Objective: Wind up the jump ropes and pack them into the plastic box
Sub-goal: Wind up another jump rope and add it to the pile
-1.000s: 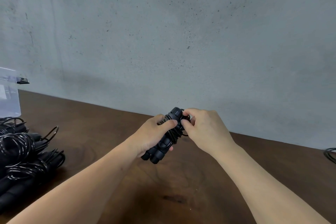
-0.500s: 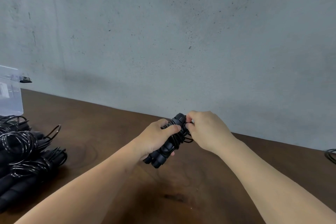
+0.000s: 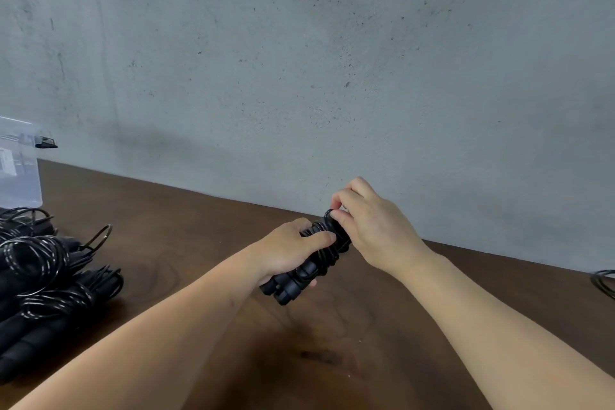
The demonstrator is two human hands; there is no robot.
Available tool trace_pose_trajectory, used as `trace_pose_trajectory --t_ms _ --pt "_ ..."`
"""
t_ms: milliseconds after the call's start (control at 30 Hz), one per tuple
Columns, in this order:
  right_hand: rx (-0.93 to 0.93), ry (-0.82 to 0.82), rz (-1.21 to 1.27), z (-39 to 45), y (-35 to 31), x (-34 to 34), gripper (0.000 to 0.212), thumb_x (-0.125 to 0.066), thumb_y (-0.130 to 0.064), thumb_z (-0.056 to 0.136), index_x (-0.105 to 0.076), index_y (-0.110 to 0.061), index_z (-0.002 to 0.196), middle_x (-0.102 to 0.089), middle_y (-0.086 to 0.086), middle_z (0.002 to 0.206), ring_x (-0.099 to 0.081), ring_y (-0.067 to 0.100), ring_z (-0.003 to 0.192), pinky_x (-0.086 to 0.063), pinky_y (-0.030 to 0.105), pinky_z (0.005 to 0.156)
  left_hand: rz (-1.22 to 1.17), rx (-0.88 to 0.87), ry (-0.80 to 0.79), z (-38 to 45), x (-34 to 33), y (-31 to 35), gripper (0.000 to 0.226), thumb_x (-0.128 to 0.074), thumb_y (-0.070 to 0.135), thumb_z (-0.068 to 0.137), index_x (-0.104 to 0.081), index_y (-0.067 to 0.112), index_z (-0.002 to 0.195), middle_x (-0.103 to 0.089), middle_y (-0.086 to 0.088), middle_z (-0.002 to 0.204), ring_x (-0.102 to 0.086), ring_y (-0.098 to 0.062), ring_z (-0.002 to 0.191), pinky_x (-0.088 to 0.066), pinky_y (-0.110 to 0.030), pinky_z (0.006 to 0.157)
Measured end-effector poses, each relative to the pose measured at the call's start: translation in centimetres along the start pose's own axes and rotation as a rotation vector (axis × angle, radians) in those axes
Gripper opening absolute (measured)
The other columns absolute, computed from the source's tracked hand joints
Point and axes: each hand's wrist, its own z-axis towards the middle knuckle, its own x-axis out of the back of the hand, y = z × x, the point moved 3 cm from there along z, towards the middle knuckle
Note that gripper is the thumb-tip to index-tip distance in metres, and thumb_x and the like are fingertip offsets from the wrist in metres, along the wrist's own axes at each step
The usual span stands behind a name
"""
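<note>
The left hand (image 3: 289,251) is curled around a wound jump rope (image 3: 307,265) at frame centre, gripping its black handles above the surface (image 3: 206,236). The right hand (image 3: 372,226) pinches the cord at the bundle's upper end. Wound ropes (image 3: 50,283) lie piled at lower left. The plastic box (image 3: 20,170) stands at the left edge, against a grey concrete wall (image 3: 299,60).

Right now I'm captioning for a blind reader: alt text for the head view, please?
Two bare hands hold a wound black jump rope above a brown table: the left hand grips the handles, the right hand pinches the cord at the top. More wound ropes and a plastic box sit far left.
</note>
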Motion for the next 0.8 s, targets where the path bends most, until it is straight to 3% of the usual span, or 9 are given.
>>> trace_pose_trajectory --t_ms 133,200,300,400,467,567,667,800 --pt "-0.218 0.017 0.285 0.5 1.2 -0.9 0.007 -0.058 -0.029 0.096 -0.059 -0.022 0.099 -0.051 -0.009 0.098 -0.053 0.006 0.08 -0.045 0.026 0.074 -0.036 -0.02 0.005 -0.2 0.0 -0.1 0.043 -0.065 0.047 0.089 -0.053 0.014 0.114 -0.072 -0.019 0.097 -0.07 -0.034 0.072 -0.059 -0.042 0.07" --pt "-0.406 0.072 0.45 0.3 1.5 -1.3 0.017 -0.06 -0.033 0.094 -0.059 -0.025 0.11 -0.055 -0.005 0.101 -0.056 0.006 0.084 -0.048 0.027 0.078 -0.086 -0.026 0.028 -0.2 0.1 -0.2 0.052 -0.065 0.054 0.086 -0.053 0.015 0.117 -0.073 -0.018 0.098 -0.071 -0.035 0.075 -0.058 -0.044 0.073" --pt "-0.616 0.075 0.496 -0.2 1.3 -2.2 0.035 -0.053 -0.039 0.097 -0.053 -0.022 0.128 -0.054 -0.001 0.116 -0.057 0.013 0.095 -0.044 0.027 0.082 -0.15 -0.029 0.073 -0.1 0.3 -0.1 0.061 -0.063 0.062 0.083 -0.052 0.014 0.118 -0.072 -0.018 0.101 -0.071 -0.034 0.074 -0.06 -0.042 0.072" --pt "-0.756 -0.014 0.694 -0.4 0.2 -3.6 0.039 -0.05 -0.045 0.097 -0.061 -0.014 0.117 -0.065 0.001 0.106 -0.065 0.026 0.097 -0.051 0.043 0.093 -0.123 -0.033 0.138 0.3 0.7 0.2 0.071 -0.053 0.073 0.082 -0.051 0.012 0.12 -0.069 -0.02 0.107 -0.07 -0.03 0.078 -0.06 -0.042 0.075" --pt "-0.798 -0.037 0.818 -0.3 -0.5 -4.3 0.047 -0.052 -0.047 0.094 -0.065 -0.004 0.107 -0.068 0.005 0.093 -0.066 0.035 0.097 -0.049 0.051 0.097 -0.041 -0.017 0.195 0.3 1.0 0.5 0.081 -0.04 0.08 0.082 -0.049 0.013 0.128 -0.064 -0.013 0.118 -0.067 -0.027 0.099 -0.055 -0.045 0.091" --pt "-0.812 -0.077 0.936 0.0 -1.4 -5.4 0.053 -0.056 -0.055 0.087 -0.07 -0.006 0.099 -0.073 0.01 0.1 -0.067 0.029 0.099 -0.048 0.048 0.099 0.076 0.014 0.265 -1.1 0.8 1.6 0.07 -0.025 0.065 0.097 -0.044 0.014 0.14 -0.054 -0.012 0.133 -0.055 -0.029 0.118 -0.043 -0.045 0.105" --pt "-0.797 -0.115 1.022 0.4 -3.0 -6.4 0.03 -0.059 -0.045 0.093 -0.07 -0.017 0.092 -0.071 0.002 0.098 -0.065 0.017 0.095 -0.046 0.036 0.094 0.138 0.022 0.33 -2.8 1.8 2.0 0.055 -0.02 0.046 0.104 -0.042 0.012 0.141 -0.05 -0.015 0.138 -0.049 -0.031 0.123 -0.039 -0.041 0.106" --pt "-0.824 -0.151 1.138 1.0 -5.8 -7.7 0.028 -0.061 -0.035 0.095 -0.069 -0.011 0.106 -0.069 0.002 0.099 -0.062 0.019 0.092 -0.047 0.037 0.089 0.264 0.012 0.412 -4.5 4.7 0.9 0.045 -0.027 0.033 0.103 -0.04 0.025 0.145 -0.05 -0.01 0.139 -0.055 -0.026 0.105 -0.045 -0.03 0.078"
